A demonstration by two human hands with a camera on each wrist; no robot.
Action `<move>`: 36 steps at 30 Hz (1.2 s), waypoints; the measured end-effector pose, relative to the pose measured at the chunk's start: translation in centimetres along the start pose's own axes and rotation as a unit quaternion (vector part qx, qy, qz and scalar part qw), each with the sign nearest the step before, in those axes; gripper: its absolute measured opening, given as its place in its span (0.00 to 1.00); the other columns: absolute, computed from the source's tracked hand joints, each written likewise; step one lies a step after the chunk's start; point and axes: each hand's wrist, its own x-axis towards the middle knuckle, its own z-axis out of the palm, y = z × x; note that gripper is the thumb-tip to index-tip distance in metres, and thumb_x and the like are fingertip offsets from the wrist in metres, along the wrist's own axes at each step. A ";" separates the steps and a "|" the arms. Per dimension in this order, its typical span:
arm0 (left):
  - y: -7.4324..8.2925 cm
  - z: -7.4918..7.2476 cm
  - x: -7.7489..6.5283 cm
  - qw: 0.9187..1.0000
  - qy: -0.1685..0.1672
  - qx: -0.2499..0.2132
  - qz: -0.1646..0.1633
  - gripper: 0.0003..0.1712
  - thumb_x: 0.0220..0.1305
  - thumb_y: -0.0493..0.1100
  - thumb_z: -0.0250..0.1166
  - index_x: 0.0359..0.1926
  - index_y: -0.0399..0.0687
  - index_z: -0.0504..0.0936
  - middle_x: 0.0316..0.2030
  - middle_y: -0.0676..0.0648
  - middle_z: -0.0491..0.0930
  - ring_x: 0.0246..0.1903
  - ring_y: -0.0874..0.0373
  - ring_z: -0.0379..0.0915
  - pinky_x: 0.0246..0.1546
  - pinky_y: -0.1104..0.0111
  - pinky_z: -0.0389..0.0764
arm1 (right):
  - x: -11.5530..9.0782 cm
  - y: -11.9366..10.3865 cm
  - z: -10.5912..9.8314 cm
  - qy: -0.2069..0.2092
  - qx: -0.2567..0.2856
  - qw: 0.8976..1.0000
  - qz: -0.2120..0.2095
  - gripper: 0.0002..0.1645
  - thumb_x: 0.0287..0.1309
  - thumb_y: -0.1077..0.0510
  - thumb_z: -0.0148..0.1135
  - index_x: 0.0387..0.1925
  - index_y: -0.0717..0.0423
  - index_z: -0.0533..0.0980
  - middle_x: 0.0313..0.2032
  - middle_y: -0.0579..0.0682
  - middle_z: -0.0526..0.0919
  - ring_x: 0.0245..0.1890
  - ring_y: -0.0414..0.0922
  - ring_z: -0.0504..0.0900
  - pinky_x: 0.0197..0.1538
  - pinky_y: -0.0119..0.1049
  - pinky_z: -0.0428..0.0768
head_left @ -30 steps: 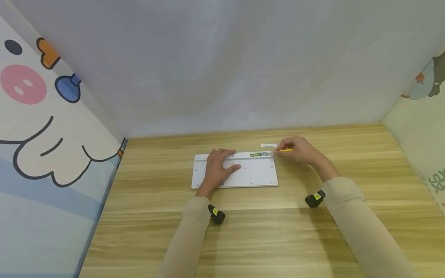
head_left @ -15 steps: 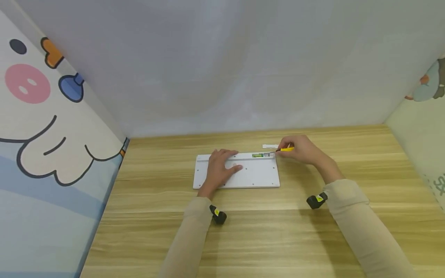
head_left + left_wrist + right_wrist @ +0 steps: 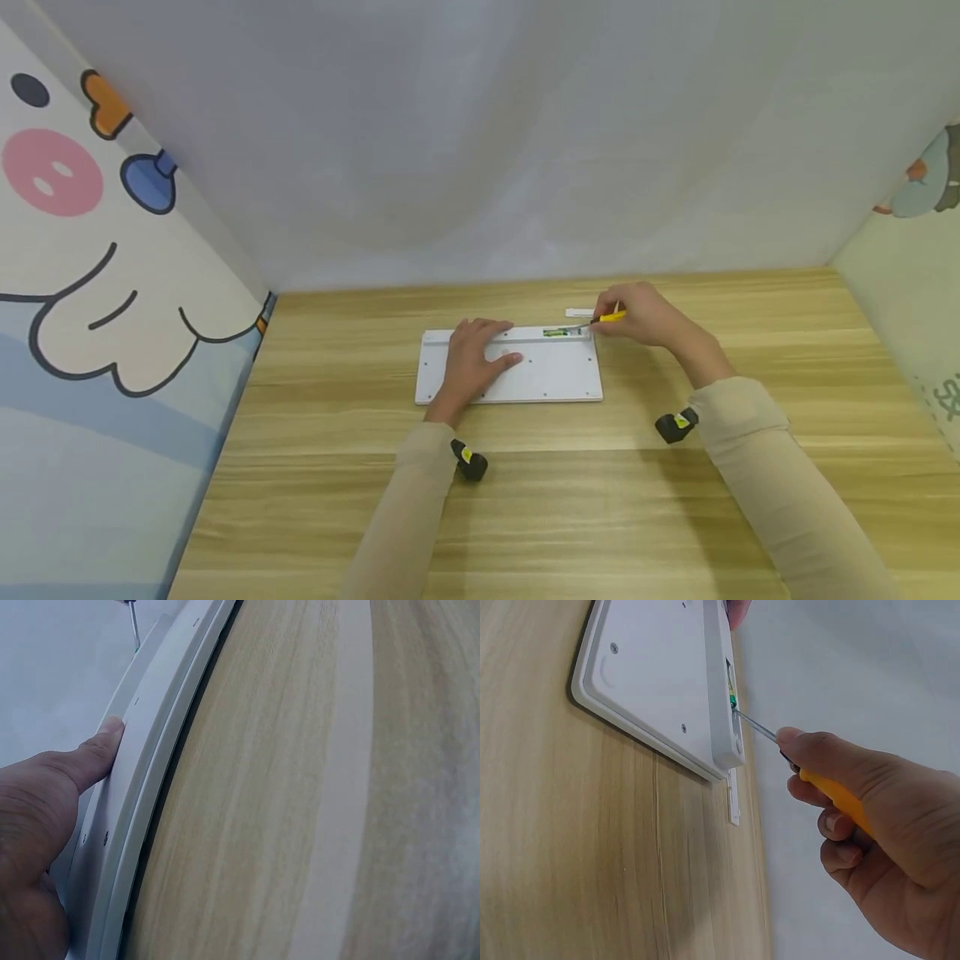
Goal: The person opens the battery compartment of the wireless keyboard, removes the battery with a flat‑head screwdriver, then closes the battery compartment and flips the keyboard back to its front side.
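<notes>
A white keyboard [image 3: 555, 379] lies underside up on the wooden table, screws dotting its back. Near its far right corner an uncovered battery slot shows a green battery [image 3: 555, 332]. My left hand [image 3: 474, 358] rests on the keyboard's left half, thumb and fingers spread; in the left wrist view the thumb [image 3: 101, 750] presses on the white back. My right hand [image 3: 637, 315] grips a screwdriver by its yellow handle [image 3: 840, 799]. Its thin metal shaft [image 3: 756, 726] reaches into the slot, the tip right at the battery's end.
Behind the keyboard's right end lies a small white battery cover [image 3: 579, 312], partly overlapped by the right hand in the head view. A pale curtain [image 3: 525, 167] hangs along the table's far edge. A printed cartoon panel [image 3: 112, 250] stands at the left.
The screwdriver in my right hand has moved left, its shaft now reaching further over the battery slot from the keyboard's right edge. My left hand stays on the keyboard.
</notes>
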 end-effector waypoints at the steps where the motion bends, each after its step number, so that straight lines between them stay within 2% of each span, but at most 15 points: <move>1: 0.0 0.0 0.0 1.000 0.000 0.000 0.000 0.32 0.62 0.57 0.72 0.66 0.58 0.78 0.64 0.48 0.79 0.69 0.50 0.70 0.85 0.54 0.44 | 0.0 0.1 0.0 0.000 0.001 1.000 0.001 0.03 0.60 0.56 0.72 0.32 0.50 0.84 0.36 0.49 0.88 0.39 0.48 0.79 0.46 0.41 0.78; 7: 0.1 -0.1 0.1 1.000 0.003 -0.002 0.001 0.32 0.61 0.57 0.72 0.66 0.57 0.78 0.63 0.48 0.80 0.69 0.50 0.70 0.85 0.54 0.44 | -0.2 0.6 0.1 0.006 0.014 1.000 0.006 0.06 0.60 0.54 0.72 0.32 0.51 0.84 0.34 0.49 0.86 0.35 0.45 0.76 0.40 0.36 0.75; 20: 0.2 -0.2 -0.1 1.000 -0.001 -0.002 0.000 0.33 0.62 0.57 0.72 0.66 0.56 0.78 0.64 0.48 0.79 0.69 0.50 0.70 0.85 0.53 0.44 | -0.5 1.3 0.6 0.019 0.048 0.999 0.000 0.07 0.61 0.53 0.72 0.31 0.51 0.85 0.31 0.49 0.85 0.32 0.43 0.73 0.36 0.33 0.72; 27: 0.0 -0.1 -0.1 1.000 0.002 -0.003 0.001 0.33 0.61 0.57 0.72 0.66 0.56 0.78 0.63 0.47 0.80 0.69 0.50 0.71 0.85 0.53 0.44 | -0.9 1.6 1.1 0.016 0.071 0.997 0.029 0.11 0.64 0.50 0.69 0.30 0.51 0.84 0.35 0.50 0.87 0.38 0.44 0.78 0.43 0.35 0.75; 36: 0.2 0.0 0.0 1.000 -0.004 -0.003 -0.008 0.33 0.62 0.57 0.72 0.66 0.58 0.78 0.64 0.48 0.79 0.70 0.50 0.70 0.85 0.54 0.43 | -1.6 1.0 1.5 0.006 0.125 0.987 0.097 0.15 0.69 0.51 0.64 0.34 0.58 0.85 0.40 0.54 0.88 0.38 0.44 0.76 0.40 0.32 0.75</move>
